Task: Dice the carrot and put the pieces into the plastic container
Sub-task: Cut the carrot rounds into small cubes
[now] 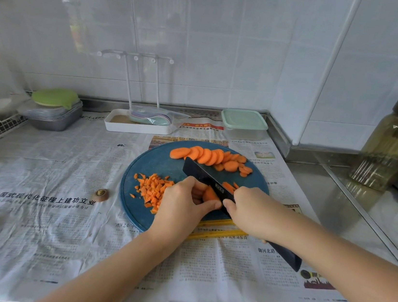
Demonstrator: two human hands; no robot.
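Where the newspaper (37, 180) spreads over the counter on my left, the cut-off carrot top (102, 195) lies alone, near the round blue cutting board (156, 160). On the board's left part sits a heap of diced carrot (152, 190), right up against my left hand (180, 206). That hand is curled round a few carrot slices (209, 196) — thumb on the near side, fingers on the far side — holding them against the flat of the black knife (204, 175). My right hand (253, 211) is wrapped tight round the knife where blade meets handle; the handle's end sticks out under my forearm. The blade slants away to the upper left over the board. Beyond its tip a row of round slices (207, 155) overlaps along the board's far edge. Farther back and to the right, against the tiled wall, stands the plastic container (244, 125) — its pale green lid on, well apart from the board.
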